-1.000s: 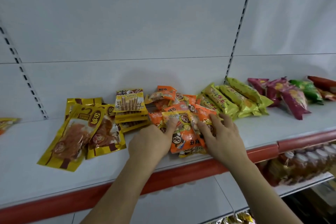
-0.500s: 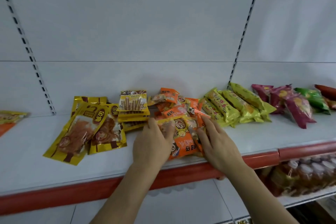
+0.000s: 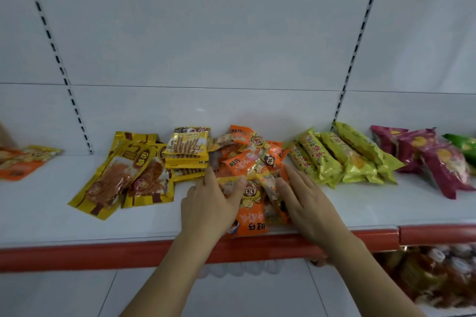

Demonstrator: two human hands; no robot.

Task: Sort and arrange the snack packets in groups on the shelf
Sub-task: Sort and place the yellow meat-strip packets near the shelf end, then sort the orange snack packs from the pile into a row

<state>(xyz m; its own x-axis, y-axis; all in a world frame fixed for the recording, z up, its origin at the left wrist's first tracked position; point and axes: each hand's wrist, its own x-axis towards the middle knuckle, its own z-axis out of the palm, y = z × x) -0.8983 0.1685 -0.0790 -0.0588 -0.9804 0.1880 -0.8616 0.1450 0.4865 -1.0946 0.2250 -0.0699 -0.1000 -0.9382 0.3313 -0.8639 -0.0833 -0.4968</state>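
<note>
The orange snack packets (image 3: 251, 162) lie in a loose heap mid-shelf (image 3: 38, 213), between yellow wafer packs (image 3: 189, 148) and yellow-green bags (image 3: 342, 154). My left hand (image 3: 208, 206) and right hand (image 3: 309, 203) rest spread-fingered on its front flanks. They look light, crinkly and slippery, so I'd corral them by the sides.

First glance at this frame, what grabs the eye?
Both hands at the shelf's front centre: the left hand and right hand lie on either side of a loose pile of orange snack packets, fingers on the packets. To the pile's left lie yellow packets of dried meat strips and a stack of wafer-stick packets; to its right, a row of yellow-green packets, then magenta ones. The shelf's red front edge runs across the view.
</note>
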